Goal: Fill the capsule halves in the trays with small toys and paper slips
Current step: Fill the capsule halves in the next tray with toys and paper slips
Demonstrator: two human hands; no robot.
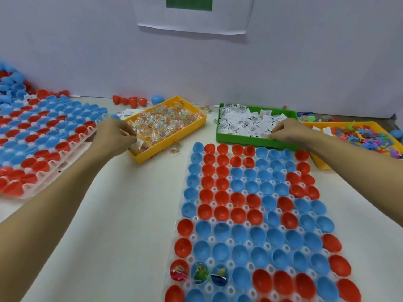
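A clear tray (192,237) of red and blue capsule halves lies in front of me on the right. Three halves near its front left corner hold small toys (200,273). My left hand (113,135) is at the near corner of the yellow bin (196,124) of wrapped bead packets, fingers curled, pinching a small white slip and a packet. My right hand (287,132) reaches into the green bin (246,140) of white paper slips, its fingers curled down among the slips at the bin's near right edge.
A second tray (43,136) of capsule halves, stacked on another, lies at the left. A yellow bin (322,164) of colourful plastic toys stands at the right. Loose capsule halves (128,100) lie by the wall. A few packets (175,149) lie on the table.
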